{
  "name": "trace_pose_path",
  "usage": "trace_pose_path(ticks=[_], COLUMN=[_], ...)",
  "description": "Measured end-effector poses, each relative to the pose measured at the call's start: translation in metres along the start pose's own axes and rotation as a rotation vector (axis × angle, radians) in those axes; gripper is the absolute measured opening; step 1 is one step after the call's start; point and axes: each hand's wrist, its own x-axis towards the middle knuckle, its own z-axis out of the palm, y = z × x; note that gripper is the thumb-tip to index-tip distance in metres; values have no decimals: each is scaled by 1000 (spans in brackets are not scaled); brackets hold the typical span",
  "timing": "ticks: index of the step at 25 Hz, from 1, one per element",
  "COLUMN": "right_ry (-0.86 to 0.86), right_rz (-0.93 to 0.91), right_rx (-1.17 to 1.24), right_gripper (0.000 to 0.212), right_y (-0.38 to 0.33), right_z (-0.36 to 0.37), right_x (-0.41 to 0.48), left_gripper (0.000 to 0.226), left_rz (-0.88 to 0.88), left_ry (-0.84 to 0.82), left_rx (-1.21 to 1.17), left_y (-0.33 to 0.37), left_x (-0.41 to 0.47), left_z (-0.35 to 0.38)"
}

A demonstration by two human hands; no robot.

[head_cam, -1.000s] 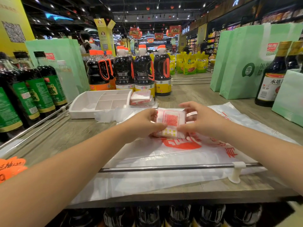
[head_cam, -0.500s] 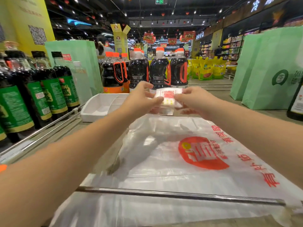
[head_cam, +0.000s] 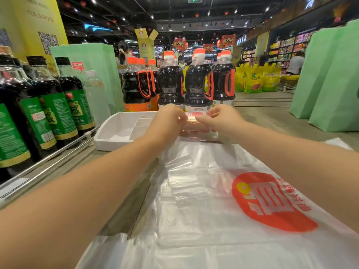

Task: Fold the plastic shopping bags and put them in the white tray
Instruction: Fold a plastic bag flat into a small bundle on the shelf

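A small folded plastic bag (head_cam: 195, 115), white with red print, is pinched between my left hand (head_cam: 167, 118) and my right hand (head_cam: 221, 118). I hold it just above a stack of folded bags (head_cam: 196, 133) that sits at the right end of the white tray (head_cam: 118, 129). The tray has dividers and its left compartments hold nothing. A large flat plastic shopping bag (head_cam: 223, 200) with a red round logo lies spread on the wooden shelf under my forearms.
Dark soy sauce bottles with green labels (head_cam: 48, 105) line the left behind a metal rail (head_cam: 58, 158). Larger bottles with orange caps (head_cam: 196, 82) stand right behind the tray. Green paper bags (head_cam: 328, 78) stand at the right. Shoppers move in the aisles beyond.
Both hands lifted the folded bag off the spread bag and carried it forward and down, to the stack at the tray's right end.
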Motion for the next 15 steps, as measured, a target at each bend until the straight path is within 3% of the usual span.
trace_pose_path(ticks=[3, 9, 15], right_ry=[-70, -71, -242], right_rz=[-103, -262, -256], right_rx=[-224, -445, -570], right_gripper=[58, 45, 50], right_y=[2, 16, 24], right_z=[3, 8, 13], right_x=[-4, -10, -4], left_gripper=[14, 26, 28], left_rz=[46, 145, 82], left_ry=[-22, -132, -371], left_rx=[103, 373, 524], left_y=[-4, 1, 5], left_x=[-1, -5, -3], left_z=[5, 6, 11])
